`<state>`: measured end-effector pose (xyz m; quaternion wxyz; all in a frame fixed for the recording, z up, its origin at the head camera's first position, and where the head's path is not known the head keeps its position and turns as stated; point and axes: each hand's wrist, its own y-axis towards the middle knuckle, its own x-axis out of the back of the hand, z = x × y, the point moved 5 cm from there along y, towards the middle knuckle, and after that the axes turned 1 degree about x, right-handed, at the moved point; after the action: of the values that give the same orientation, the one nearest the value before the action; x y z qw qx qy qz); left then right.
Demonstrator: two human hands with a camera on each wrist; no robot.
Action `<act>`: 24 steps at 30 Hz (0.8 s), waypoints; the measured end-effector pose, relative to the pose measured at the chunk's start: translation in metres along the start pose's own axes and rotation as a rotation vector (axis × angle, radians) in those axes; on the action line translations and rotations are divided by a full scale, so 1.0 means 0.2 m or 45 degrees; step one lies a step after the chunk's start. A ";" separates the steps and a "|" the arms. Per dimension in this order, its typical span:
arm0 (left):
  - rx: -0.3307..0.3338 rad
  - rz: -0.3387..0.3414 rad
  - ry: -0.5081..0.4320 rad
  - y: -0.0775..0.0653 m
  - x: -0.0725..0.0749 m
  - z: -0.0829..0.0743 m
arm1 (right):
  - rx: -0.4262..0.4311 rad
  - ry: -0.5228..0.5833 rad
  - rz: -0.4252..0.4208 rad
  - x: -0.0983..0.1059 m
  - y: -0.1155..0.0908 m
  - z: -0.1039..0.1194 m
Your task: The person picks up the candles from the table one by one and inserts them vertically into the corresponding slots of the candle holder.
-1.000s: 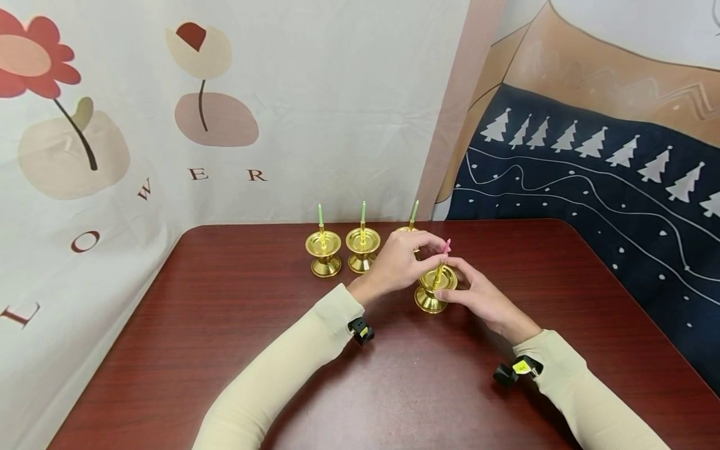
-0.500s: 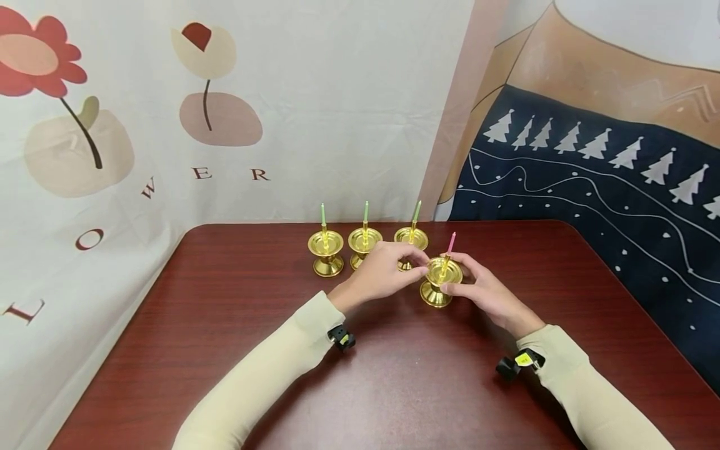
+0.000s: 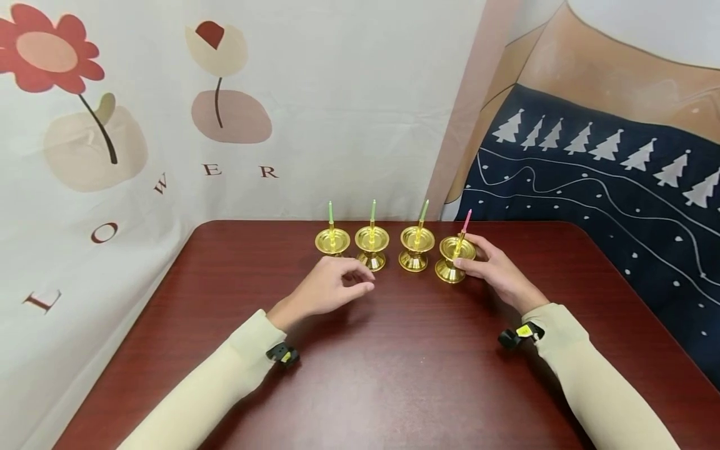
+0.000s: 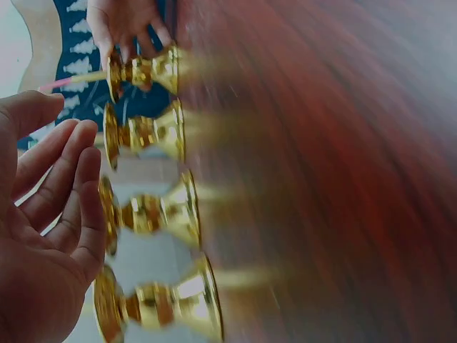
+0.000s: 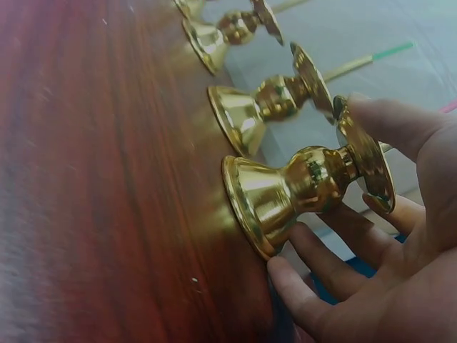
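Observation:
In the head view my right hand (image 3: 502, 274) grips a brass candle holder (image 3: 449, 271) at the right end of a row. A thin pink candle (image 3: 467, 220) stands in it, leaning slightly right. Seen from the right wrist, the thumb (image 5: 396, 125) lies on the dish rim and the fingers reach around the far side; the foot is at the tabletop. My left hand (image 3: 322, 289) hovers in front of the leftmost brass candle holder (image 3: 332, 240), holding nothing, fingers loosely bent. It hides that holder's lower part in the head view.
Two more brass candle holders, one second from left (image 3: 372, 240) and one third from left (image 3: 417, 240), stand between. Each of the three left holders carries a green candle (image 3: 330, 211). The dark red table (image 3: 394, 375) meets a printed cloth backdrop (image 3: 349, 125) behind.
My left hand has let go of the pink candle and drawn back to the left. My right hand has moved the pink-candle holder back and right, into line with the others.

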<state>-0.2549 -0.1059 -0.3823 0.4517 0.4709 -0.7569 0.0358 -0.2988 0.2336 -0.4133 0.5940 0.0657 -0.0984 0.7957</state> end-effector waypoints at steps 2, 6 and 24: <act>0.012 -0.043 0.013 -0.04 0.05 0.03 | 0.004 0.011 0.005 0.02 0.02 0.00; 0.072 -0.142 0.035 -0.09 0.16 0.09 | 0.019 0.012 0.004 0.05 0.06 -0.01; 0.589 -0.169 0.635 -0.16 0.55 0.61 | 0.095 -0.902 -0.108 0.39 0.03 -0.06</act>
<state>-0.3261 -0.2572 -0.3873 0.5053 0.5859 -0.5627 0.2911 -0.3272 0.3075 -0.4084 0.5527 0.3630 -0.2664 0.7013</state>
